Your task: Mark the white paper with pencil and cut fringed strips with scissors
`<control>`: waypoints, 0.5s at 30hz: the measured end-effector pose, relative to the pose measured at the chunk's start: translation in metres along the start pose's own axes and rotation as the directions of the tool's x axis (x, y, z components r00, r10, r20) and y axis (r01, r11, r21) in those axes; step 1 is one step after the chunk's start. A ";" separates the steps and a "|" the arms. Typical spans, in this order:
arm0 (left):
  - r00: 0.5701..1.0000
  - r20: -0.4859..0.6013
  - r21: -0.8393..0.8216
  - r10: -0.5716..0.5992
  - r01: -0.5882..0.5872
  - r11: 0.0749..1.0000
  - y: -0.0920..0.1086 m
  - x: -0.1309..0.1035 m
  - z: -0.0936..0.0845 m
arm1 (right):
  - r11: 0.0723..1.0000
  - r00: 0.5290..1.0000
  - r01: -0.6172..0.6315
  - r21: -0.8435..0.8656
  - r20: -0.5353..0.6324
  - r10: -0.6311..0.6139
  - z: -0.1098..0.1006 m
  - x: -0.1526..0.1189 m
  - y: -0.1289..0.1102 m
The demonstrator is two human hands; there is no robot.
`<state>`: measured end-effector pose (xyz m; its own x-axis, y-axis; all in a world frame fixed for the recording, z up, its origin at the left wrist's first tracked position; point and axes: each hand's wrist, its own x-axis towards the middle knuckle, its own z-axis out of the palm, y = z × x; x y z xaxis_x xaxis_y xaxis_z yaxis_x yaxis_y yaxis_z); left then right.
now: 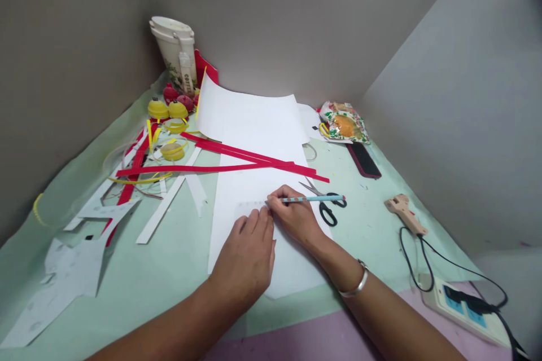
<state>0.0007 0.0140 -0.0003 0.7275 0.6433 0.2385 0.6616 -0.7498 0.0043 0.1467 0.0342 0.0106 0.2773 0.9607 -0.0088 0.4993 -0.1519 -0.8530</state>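
Note:
White paper [237,237] lies on the green table cover. My right hand [292,213] grips a light blue patterned pencil [315,198], its point end hidden at the fingertips over the sheet. Beside it, my left hand [249,248] rests on the paper with its fingers together; a faint clear strip with marks, perhaps a ruler [249,203], shows just beyond its fingertips. Black-handled scissors [328,214] lie right of my right hand. Long red strips [237,152] cross the sheet farther back.
White cutouts [76,265], strips and yellow pieces [173,150] lie to the left. At the back stand a white container [173,51] and a curved white sheet [254,115]. A phone [364,160], glue gun [406,214], its cable and power strip [466,310] are right.

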 end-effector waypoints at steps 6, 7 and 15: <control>1.000 -0.018 0.016 0.002 -0.002 1.000 -0.001 -0.001 0.002 | 0.999 1.000 -0.010 0.049 -0.018 0.011 0.000 0.001 0.002; 1.000 -0.017 0.017 0.001 -0.001 1.000 -0.001 -0.002 0.002 | 0.999 1.000 -0.011 0.047 -0.017 0.011 0.000 0.001 0.002; 1.000 -0.024 0.004 0.000 0.000 1.000 0.000 -0.001 0.002 | 1.000 1.000 0.008 0.014 -0.005 -0.008 0.000 0.000 0.002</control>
<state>0.0000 0.0140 -0.0023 0.7230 0.6393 0.2618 0.6623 -0.7492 0.0006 0.1477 0.0341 0.0088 0.2774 0.9608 0.0007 0.4897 -0.1408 -0.8605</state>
